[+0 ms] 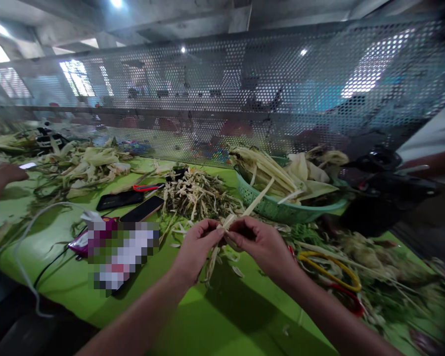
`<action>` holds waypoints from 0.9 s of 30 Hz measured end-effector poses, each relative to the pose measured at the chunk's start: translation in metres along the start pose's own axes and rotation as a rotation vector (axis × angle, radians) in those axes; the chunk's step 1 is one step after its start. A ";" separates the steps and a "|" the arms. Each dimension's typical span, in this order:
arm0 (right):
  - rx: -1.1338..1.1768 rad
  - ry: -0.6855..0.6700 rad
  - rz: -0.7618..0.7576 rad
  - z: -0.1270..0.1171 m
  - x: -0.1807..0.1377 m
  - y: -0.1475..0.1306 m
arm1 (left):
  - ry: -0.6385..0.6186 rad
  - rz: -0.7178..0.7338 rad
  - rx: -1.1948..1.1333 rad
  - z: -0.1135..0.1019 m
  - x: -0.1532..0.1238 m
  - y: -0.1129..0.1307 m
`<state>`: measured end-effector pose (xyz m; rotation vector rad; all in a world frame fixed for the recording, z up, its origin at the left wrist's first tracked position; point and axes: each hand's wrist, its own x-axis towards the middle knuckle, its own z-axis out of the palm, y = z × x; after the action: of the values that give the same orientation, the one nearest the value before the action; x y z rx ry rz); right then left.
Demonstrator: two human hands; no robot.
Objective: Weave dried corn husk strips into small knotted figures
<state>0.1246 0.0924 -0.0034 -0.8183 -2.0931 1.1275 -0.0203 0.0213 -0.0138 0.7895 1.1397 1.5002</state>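
Left hand: the left hand (pixel 198 244) is pinched shut, thumb and fingertips on the near end of a pale strip (pixel 257 198), just above the table.
Right hand: the right hand (pixel 261 242) is also closed on the strip, its fingertips touching those of the left, so both hands meet at the same spot.
Pale strip: held between the two hands in the middle of the scene. It rises far and to the right toward the basket, and a frayed end hangs down below the left hand. It looks like a piece of corn husk, though the blur makes that uncertain.
Table: a bright green table (pixel 222 311) with scraps scattered on it near the hands.
Basket: a teal basket (pixel 282 210) just beyond the right hand, filled with long pale husks.
Shred pile: a heap of thin cuttings (pixel 196 193) beyond the left hand.
Phones: two dark phones (pixel 119 200) (pixel 143 209) lie side by side left of the shred pile.
Scissors: yellow- and red-handled scissors (pixel 330 269) lie to the right of the right hand.
Husk heap: a loose husk heap (pixel 85 163) at the far left.
Other person: a co-worker's hand (pixel 2 175) rests at the left edge, well apart from the strip.
Screen: a perforated metal screen (pixel 244 84) runs along the far side.
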 end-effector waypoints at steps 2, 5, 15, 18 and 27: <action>-0.075 0.015 -0.020 0.001 -0.001 0.000 | -0.001 -0.028 -0.037 0.000 0.001 -0.002; -0.192 0.033 -0.060 0.001 -0.002 -0.003 | -0.017 -0.041 -0.098 -0.001 0.002 -0.005; 0.014 0.117 -0.061 0.003 -0.003 -0.006 | -0.061 0.069 0.108 0.002 0.000 0.000; -0.139 0.202 -0.138 0.005 -0.007 -0.008 | -0.062 0.028 0.126 0.002 0.000 -0.001; -0.235 0.249 -0.223 0.008 -0.015 -0.011 | -0.021 0.036 0.227 -0.003 -0.002 -0.004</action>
<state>0.1251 0.0728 -0.0009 -0.7659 -2.0667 0.6361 -0.0212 0.0185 -0.0181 0.9818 1.3019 1.4036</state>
